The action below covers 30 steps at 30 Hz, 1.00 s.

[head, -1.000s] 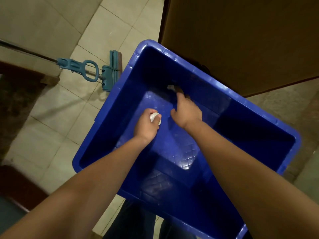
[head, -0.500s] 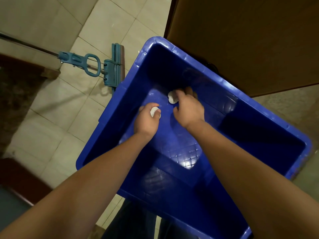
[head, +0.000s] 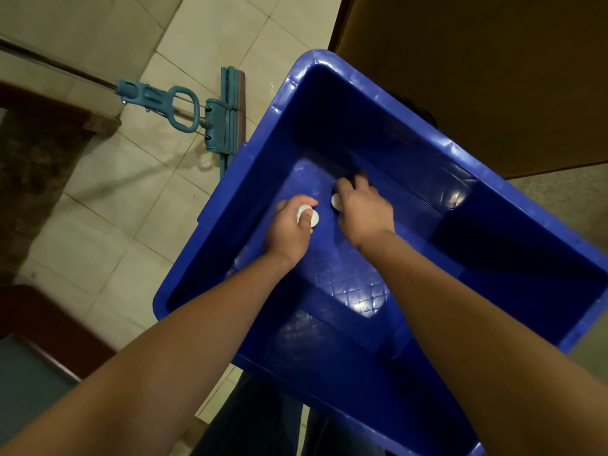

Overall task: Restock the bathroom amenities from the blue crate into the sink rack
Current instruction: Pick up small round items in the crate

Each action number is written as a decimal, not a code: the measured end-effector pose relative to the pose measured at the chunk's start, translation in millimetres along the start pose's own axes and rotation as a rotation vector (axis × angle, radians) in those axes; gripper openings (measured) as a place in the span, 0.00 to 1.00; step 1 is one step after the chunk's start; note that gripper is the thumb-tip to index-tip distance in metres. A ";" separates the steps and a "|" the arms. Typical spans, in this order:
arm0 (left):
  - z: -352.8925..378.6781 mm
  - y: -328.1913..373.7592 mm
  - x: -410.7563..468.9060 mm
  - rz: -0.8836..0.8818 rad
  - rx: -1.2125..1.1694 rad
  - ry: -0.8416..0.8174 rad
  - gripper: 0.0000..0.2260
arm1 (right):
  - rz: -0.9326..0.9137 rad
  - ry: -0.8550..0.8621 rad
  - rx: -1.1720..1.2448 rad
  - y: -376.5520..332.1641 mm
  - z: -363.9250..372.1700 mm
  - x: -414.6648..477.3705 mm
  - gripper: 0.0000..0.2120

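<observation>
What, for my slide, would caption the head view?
Left hand and right hand grip white discs inside the blue crate.

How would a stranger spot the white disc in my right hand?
Look into the blue crate, where both hands reach. Yours is the half-hidden white disc gripped by the right hand, farther in than the other disc in the left hand.

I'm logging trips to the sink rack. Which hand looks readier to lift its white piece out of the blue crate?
Left, probably. The left hand pinches its white round piece, thumb over it. The right hand hides most of the second white piece inside the blue crate, so its hold is unclear.
</observation>
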<state>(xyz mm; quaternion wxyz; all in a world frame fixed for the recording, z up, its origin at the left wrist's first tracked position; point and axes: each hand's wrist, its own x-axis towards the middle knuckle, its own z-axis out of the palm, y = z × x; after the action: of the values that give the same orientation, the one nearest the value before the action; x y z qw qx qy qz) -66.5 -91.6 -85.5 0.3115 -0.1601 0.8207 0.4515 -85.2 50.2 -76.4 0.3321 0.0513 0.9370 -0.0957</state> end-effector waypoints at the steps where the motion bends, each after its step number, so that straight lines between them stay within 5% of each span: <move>1: 0.6 0.5 -1.5 -0.004 -0.001 -0.008 0.12 | 0.002 0.006 0.002 0.4 1.4 -1.2 0.19; 8: 1.3 0.6 -11.4 0.005 0.095 -0.074 0.23 | 0.033 -0.060 0.054 4.8 7.0 -16.2 0.18; 17: 3.7 15.6 -29.3 -0.054 0.224 -0.108 0.18 | 0.074 -0.061 0.177 21.9 5.1 -65.0 0.15; 30: 3.9 86.8 -105.5 0.228 0.558 -0.266 0.15 | 0.287 0.029 0.280 57.4 -44.7 -177.0 0.17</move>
<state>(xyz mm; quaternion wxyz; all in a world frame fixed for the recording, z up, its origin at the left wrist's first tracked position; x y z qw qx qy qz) -32.7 -43.3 37.8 0.3952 0.0849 0.8775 0.2581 33.6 110.0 61.2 0.3185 0.2313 0.9023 -0.1759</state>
